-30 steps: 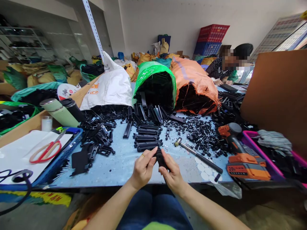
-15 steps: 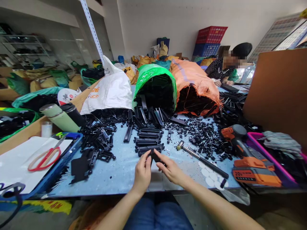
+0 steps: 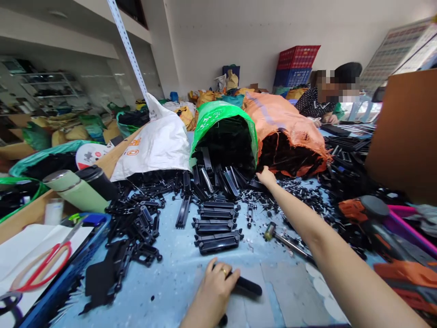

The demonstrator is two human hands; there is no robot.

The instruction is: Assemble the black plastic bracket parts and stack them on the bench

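My left hand (image 3: pixel 216 284) is low over the front of the table, fingers wrapped around a black plastic part (image 3: pixel 249 286). One end of this part sticks out to the right of the hand. My right hand (image 3: pixel 266 176) reaches far forward to the heap of long black plastic strips (image 3: pixel 228 180) by the mouths of the green sack (image 3: pixel 221 111) and orange sack (image 3: pixel 287 118). Its fingers are bent together; what they hold, if anything, is hidden. Between the hands lies a row of assembled black parts (image 3: pixel 218 240). A hammer (image 3: pixel 290 243) rests partly under my right forearm.
Small black pieces and screws (image 3: pixel 300 193) are strewn at the right. A cordless drill (image 3: pixel 365 218) stands at the right edge. Black link-like parts (image 3: pixel 143 228), scissors (image 3: pixel 51 264) and a green flask (image 3: pixel 78 191) are at the left. A co-worker (image 3: pixel 314 102) bends over the far right.
My hands were together on a black part at the table's front. Now my left hand keeps the part alone, while my right hand has moved forward to the sacks. The view has shifted closer.
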